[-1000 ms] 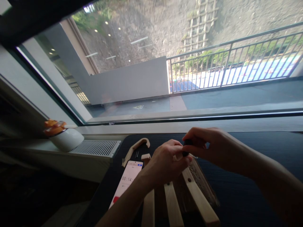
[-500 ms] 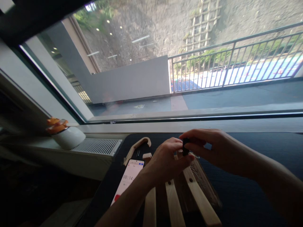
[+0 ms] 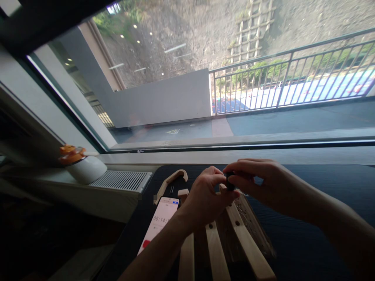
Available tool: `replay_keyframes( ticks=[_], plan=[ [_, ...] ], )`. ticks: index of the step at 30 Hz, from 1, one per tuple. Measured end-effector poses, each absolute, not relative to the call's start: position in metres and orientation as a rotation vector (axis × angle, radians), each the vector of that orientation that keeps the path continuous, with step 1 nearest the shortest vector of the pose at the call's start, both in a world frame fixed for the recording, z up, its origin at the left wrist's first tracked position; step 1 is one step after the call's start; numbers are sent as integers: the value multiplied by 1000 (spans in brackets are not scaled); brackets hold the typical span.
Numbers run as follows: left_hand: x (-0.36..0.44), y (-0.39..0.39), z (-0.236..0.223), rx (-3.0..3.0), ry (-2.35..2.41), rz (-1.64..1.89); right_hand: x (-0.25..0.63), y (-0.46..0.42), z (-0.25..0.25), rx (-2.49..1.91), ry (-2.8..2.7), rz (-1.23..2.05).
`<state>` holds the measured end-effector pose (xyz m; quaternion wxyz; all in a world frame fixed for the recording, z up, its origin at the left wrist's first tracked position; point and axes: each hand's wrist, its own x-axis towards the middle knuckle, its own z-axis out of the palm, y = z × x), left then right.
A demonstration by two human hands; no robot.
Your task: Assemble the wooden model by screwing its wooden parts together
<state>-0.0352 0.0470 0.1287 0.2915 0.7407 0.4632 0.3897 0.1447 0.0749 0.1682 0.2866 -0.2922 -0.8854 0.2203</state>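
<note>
A small dark round piece [image 3: 230, 181] is between my two hands, over the far end of the wooden strips; its exact kind I cannot make out. My right hand [image 3: 260, 175] pinches it between thumb and fingers. From the other side my left hand [image 3: 206, 191] closes its thumb and index finger around it. Below lie light wooden strips with dark holes: a right strip [image 3: 249, 244], a middle strip [image 3: 216, 249] and a left strip [image 3: 186, 257] partly hidden by my left forearm. Beneath them shows a carved brown wooden board [image 3: 254, 222].
A phone [image 3: 161, 222] with a running timer lies left of my forearm. Beyond it is a hooked wooden piece [image 3: 172, 177] on the dark table [image 3: 307, 183]. A white pot with an orange top [image 3: 84, 169] stands on the sill by a vent [image 3: 120, 181]. A window borders the far edge.
Both hands stay at nearly the same spot around the small dark piece. My left fingers have shifted slightly, and the view has moved a little.
</note>
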Motion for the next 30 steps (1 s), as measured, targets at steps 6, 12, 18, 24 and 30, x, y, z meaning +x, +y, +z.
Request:
replay_keyframes(
  ticks=[6,12,18,24,30],
  plan=[
    [-35,47,132,1979,1135,975,146,77,166,-784,-2364,521],
    [-31,46,131,2052,1276,991,146,78,166,-789,-2345,527],
    [-26,45,127,2017,1472,1113,148,78,165,-811,-2361,534],
    [-26,44,130,2038,1354,1165,147,77,166,-794,-2370,482],
    [-31,44,132,2025,1260,1068,147,78,165,-780,-2358,442]
  ],
)
